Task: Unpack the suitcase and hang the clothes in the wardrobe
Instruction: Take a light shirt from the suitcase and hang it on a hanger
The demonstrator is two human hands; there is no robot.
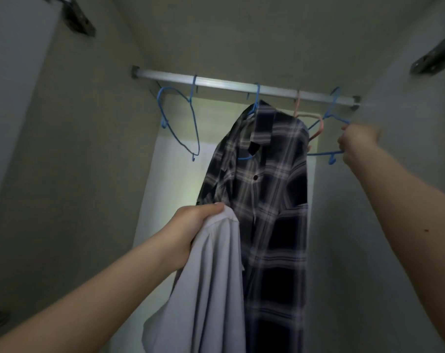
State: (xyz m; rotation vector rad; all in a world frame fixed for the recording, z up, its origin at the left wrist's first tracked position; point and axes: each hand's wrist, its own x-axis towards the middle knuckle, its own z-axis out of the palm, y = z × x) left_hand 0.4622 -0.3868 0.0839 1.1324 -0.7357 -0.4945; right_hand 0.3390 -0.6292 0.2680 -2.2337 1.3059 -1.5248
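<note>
I look up into the wardrobe at its metal rail (229, 85). A dark plaid shirt (272, 200) hangs from a blue hanger at the rail's middle. My left hand (193, 230) grips a white garment (211, 289) that hangs down in front of the plaid shirt's lower left. My right hand (354, 146), blurred, is closed on the right end of an empty blue hanger (331, 118) still hooked on the rail at the right. A pink hanger (310, 121) hangs between that one and the plaid shirt.
Another empty blue hanger (188, 123) hangs at the left of the rail. Grey wardrobe side walls (83, 174) close in on both sides. Door hinges (78, 19) sit at the upper left and upper right.
</note>
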